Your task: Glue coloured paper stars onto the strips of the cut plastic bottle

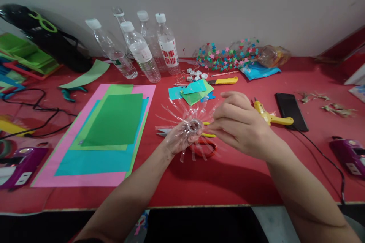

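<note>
Forearms (135, 193) | bottle top (194, 118): mouth, axis toward camera | left hand (182, 138) cupping it | right hand (242, 125) pinching strip (207, 126)

Red table (228, 182); layered coloured paper (114, 121).

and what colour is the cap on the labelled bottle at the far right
The cap is white, seen in the head view.

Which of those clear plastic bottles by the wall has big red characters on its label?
The rightmost bottle: its label alone shows big, bold red characters. No other bottle has red print that large.
</note>
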The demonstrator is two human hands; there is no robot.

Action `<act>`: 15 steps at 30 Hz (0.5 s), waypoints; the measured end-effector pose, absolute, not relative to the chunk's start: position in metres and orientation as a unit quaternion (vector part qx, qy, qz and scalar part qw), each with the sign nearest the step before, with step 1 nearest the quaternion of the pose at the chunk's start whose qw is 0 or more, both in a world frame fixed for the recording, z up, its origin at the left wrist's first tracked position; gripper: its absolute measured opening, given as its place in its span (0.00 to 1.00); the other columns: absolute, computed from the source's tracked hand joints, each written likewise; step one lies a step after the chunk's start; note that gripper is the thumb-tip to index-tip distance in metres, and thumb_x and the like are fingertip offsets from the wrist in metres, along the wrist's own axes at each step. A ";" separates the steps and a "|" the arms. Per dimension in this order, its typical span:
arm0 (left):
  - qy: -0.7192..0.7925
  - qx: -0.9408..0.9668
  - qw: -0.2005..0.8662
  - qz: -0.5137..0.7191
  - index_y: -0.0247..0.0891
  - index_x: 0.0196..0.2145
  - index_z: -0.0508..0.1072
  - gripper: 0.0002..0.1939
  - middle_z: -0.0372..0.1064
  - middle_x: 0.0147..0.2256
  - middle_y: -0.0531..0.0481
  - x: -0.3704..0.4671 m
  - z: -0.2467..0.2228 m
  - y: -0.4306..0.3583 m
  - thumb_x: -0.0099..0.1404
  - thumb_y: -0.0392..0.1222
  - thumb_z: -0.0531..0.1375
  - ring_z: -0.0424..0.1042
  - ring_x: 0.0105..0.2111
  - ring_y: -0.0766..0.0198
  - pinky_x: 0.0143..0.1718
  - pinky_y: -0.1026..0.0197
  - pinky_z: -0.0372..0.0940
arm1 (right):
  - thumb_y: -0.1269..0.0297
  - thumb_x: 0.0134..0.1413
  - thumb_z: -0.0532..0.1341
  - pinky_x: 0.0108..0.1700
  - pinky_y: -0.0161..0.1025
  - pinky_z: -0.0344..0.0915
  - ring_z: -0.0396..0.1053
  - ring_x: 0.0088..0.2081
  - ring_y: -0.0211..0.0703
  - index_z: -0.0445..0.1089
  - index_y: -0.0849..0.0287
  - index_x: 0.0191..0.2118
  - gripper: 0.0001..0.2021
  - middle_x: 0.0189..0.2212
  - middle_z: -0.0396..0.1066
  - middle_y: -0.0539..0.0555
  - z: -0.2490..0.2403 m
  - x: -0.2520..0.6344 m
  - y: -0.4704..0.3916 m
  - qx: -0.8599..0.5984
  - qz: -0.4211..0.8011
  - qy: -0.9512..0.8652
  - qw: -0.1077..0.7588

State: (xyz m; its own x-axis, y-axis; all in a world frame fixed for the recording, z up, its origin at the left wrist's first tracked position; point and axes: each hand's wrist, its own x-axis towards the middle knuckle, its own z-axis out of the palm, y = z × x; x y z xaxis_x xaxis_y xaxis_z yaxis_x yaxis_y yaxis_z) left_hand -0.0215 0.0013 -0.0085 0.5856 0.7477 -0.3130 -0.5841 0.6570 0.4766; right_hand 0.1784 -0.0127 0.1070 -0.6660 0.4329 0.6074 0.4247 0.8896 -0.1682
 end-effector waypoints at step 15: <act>0.252 0.175 0.870 0.386 0.30 0.28 0.74 0.10 0.68 0.22 0.48 -0.022 -0.012 0.000 0.65 0.38 0.59 0.65 0.18 0.71 0.16 0.73 0.59 | 0.67 0.59 0.60 0.59 0.56 0.56 0.62 0.45 0.46 0.71 0.54 0.46 0.10 0.39 0.69 0.53 0.115 0.183 -0.017 -0.268 -0.030 -0.923 0.272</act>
State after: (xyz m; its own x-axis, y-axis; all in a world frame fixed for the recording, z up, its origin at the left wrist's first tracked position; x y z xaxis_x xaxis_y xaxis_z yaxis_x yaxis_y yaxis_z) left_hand -0.0222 0.0004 -0.0124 0.5745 0.7605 -0.3025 -0.5839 0.6399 0.4996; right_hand 0.1832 -0.0167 0.1151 -0.7075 0.4793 0.5194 0.5122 0.8541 -0.0904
